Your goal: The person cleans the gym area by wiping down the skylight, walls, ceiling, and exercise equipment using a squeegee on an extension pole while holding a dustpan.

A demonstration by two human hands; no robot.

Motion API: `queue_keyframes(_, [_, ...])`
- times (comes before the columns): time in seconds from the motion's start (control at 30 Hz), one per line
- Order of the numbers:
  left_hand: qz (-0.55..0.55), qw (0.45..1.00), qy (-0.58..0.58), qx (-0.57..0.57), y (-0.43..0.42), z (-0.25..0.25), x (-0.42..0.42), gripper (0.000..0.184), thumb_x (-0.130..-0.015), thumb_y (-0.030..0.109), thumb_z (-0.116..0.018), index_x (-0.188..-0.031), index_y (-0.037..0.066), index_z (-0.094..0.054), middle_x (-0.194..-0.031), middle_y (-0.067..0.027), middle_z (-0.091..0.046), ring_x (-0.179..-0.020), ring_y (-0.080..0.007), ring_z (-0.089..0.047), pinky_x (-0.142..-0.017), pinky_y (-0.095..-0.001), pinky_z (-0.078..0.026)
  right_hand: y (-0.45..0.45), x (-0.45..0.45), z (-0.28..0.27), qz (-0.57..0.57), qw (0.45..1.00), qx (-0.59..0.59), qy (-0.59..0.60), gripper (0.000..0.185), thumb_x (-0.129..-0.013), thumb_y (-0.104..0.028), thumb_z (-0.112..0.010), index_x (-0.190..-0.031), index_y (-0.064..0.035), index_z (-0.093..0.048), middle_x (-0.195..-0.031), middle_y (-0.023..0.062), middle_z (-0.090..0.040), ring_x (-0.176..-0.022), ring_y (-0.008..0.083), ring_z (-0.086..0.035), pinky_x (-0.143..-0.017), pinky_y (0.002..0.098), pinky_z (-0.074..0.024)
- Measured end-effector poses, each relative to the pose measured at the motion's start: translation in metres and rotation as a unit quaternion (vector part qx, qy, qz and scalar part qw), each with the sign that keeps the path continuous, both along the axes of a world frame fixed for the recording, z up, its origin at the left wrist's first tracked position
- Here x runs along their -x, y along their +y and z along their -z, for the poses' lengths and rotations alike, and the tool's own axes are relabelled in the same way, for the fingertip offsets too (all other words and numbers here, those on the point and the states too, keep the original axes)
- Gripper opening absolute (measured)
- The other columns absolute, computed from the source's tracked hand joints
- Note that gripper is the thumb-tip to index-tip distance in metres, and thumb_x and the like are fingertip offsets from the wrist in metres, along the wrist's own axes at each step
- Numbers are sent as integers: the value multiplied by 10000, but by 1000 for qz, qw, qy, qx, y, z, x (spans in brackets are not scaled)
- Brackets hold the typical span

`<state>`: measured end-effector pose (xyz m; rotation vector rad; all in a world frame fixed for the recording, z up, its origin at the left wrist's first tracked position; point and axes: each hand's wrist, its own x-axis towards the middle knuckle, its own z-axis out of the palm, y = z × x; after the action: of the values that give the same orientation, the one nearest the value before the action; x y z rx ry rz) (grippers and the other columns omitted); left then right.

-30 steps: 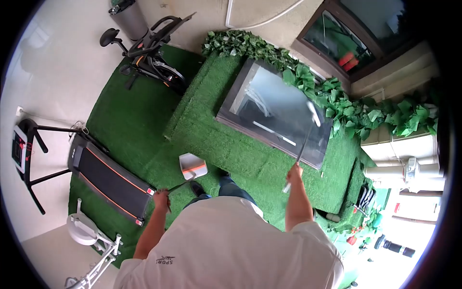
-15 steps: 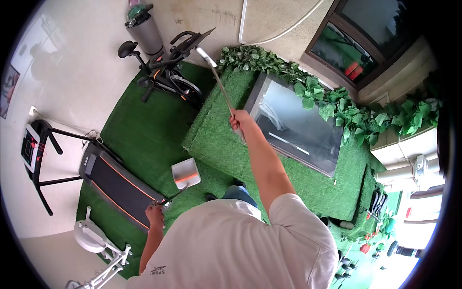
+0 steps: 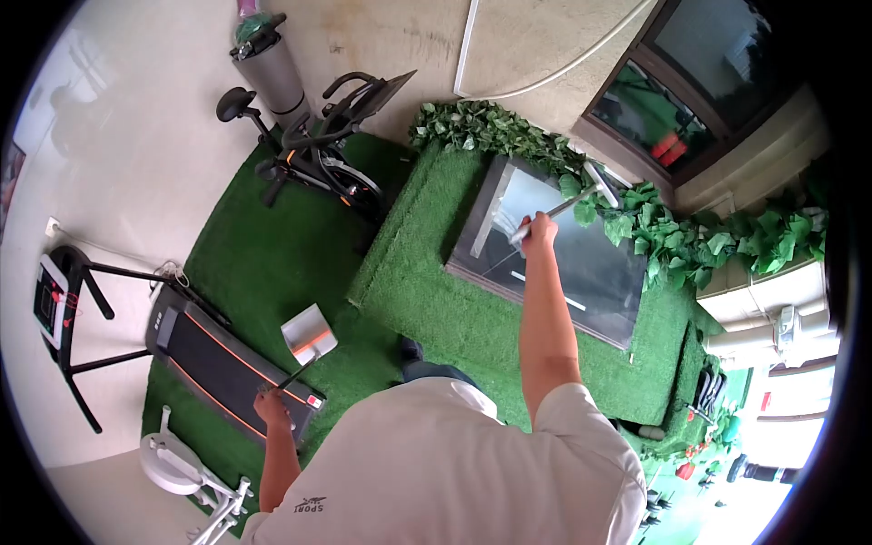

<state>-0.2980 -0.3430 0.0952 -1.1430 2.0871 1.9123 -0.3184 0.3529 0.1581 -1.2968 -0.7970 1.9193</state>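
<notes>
My right hand [image 3: 540, 231] is wrapped round the pole of a broom [image 3: 574, 202], held out at arm's length. Its white-and-dark head [image 3: 603, 184] points away to the right, in front of the green leaves; whether it touches them I cannot tell. Below the hand lies a dark-framed glass panel [image 3: 599, 291] on a raised turf-covered platform [image 3: 409, 259]. Low on the left, my left hand [image 3: 273, 406] grips the handle of a dustpan [image 3: 309, 332], light grey with an orange strip. The pan hangs over the green turf floor, close to a treadmill.
The treadmill [image 3: 227, 363] stands left, an exercise bike [image 3: 322, 163] beyond it near the wall. A white folded frame [image 3: 177, 468] is at lower left. Leafy garland [image 3: 509, 132] runs along the platform's back edge below a window [image 3: 649, 118]. Dumbbells [image 3: 656, 504] lie at lower right.
My right hand has swung right with the broom, its head passing from beside the bike to the leaves by the window. My left hand and the dustpan have shifted left.
</notes>
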Motion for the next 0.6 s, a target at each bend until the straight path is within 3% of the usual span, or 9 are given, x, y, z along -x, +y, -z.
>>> queue_keyframes(0.03, [0,1000,0,1,2,-3,1,45,-718,38,-558,-747,53,-528,-561,-1,-432,-368,-111,-358,-324,-271,-265,7,10,-1,63,997,4,48,109,-846,-13,-488,-924,9,-415,-770,126,-491,-581,197,-499,-475,325,-453])
queue_keyframes(0.07, [7,1000,-5,20,5,-7,10,44,-722,36,-552,-754,54,-528,-554,1,-423,-366,-108,-354,-320,-269,-262,9,28,1,61,996,14,65,86,-841,-69,-485,-833,16,-493,-686,142,-541,-541,242,-506,-455,380,-404])
queue_keyframes(0.13, [15,999,-9,41,17,-7,27,45,-726,34,-546,-760,56,-529,-547,2,-415,-364,-105,-349,-317,-266,-258,6,71,9,23,995,36,95,54,-847,-65,-469,-863,-17,-452,-654,109,-499,-538,213,-490,-436,360,-409])
queue_keyframes(0.2, [8,999,7,41,17,-3,47,43,-732,33,-545,-750,63,-521,-537,7,-402,-365,-99,-348,-315,-262,-255,-35,112,52,-157,988,4,-14,85,-845,-97,-490,-811,-21,-502,-554,97,-485,-454,225,-478,-391,381,-361])
queue_keyframes(0.27, [16,999,4,48,20,-5,53,45,-733,32,-543,-744,65,-514,-536,6,-401,-364,-98,-349,-314,-263,-256,-55,109,35,-340,914,-76,-206,132,-840,-105,-522,-751,-10,-542,-517,101,-503,-395,240,-469,-365,402,-342])
queue_keyframes(0.43, [23,999,10,36,29,-3,92,78,-760,52,-559,-711,61,-499,-507,-12,-399,-345,-116,-349,-316,-271,-275,-99,113,-36,-531,815,-161,-168,229,-815,-181,-628,-731,30,-594,-549,92,-562,-417,170,-505,-371,339,-385])
queue_keyframes(0.53, [35,999,4,29,17,15,119,85,-764,53,-559,-710,64,-495,-501,-10,-395,-343,-118,-346,-319,-279,-272,-102,140,-22,-530,796,-219,-193,269,-794,-209,-674,-735,44,-606,-550,80,-560,-414,144,-512,-372,317,-392])
queue_keyframes(0.57, [38,999,-5,26,15,19,127,85,-766,53,-557,-710,64,-493,-497,-8,-392,-341,-120,-345,-319,-282,-270,-92,142,-9,-497,788,-302,-201,367,-796,-208,-618,-541,55,-590,-505,140,-583,-424,240,-564,-443,378,-461])
queue_keyframes(0.6, [46,999,-13,19,7,27,150,86,-767,53,-555,-711,65,-490,-493,-7,-388,-339,-122,-344,-319,-285,-268,-67,139,-2,-446,789,-286,-311,366,-779,-238,-618,-544,42,-607,-515,128,-595,-452,231,-591,-479,378,-480])
